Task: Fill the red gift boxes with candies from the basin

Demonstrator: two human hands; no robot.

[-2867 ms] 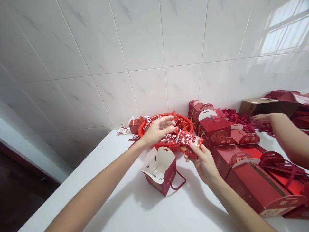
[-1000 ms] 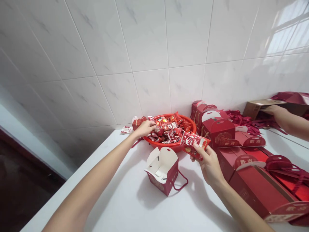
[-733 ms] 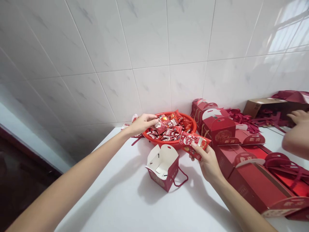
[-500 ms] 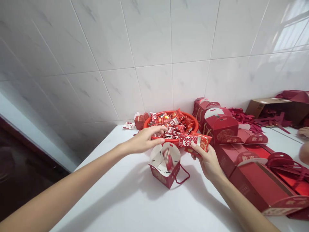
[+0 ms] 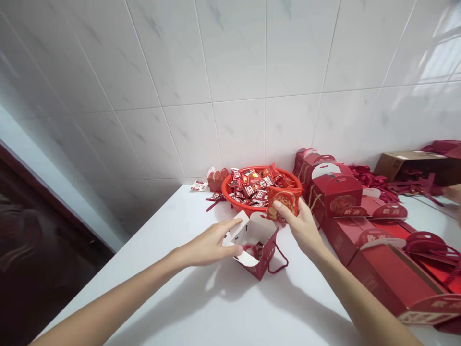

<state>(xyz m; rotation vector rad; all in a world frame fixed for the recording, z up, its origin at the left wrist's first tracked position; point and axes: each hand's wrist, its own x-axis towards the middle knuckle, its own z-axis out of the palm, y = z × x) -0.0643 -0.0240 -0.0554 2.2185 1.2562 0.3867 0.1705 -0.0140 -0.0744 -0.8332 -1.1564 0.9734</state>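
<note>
Packet (image 5: pixel 287 197) sat pinched in right hand (image 5: pixel 302 228), mid-frame; left hand (image 5: pixel 213 244) (fingers parted) touched the open box (image 5: pixel 267 253), which a hard push might have tipped.

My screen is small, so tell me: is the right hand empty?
No, the right hand grips a red packet between its thumb and fingers.

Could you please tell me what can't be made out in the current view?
In the head view:
Open box: contents partly hidden by its own walls.
Packet in the right hand: back turned away, fingers covering part of the front.
Red basin: bottom buried under small packets.
Co-worker's hand: blurred, cut off by the right edge.
</note>
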